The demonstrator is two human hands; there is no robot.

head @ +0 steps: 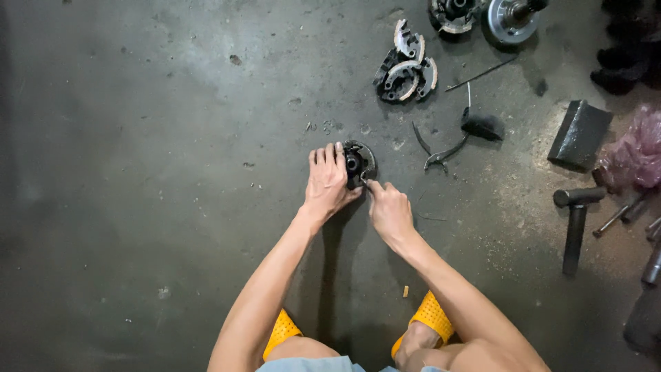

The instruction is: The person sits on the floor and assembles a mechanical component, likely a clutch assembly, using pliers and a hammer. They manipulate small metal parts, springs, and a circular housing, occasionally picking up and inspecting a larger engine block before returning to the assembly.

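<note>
Below, two hands [327, 180] [390, 210], one round clutch part [359, 162]

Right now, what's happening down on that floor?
A person crouches on a dark concrete floor. The left hand presses on a small round black metal part, while the right hand works at its edge with something small. Curved metal shoes, pliers and a hammer lie nearby.
</note>
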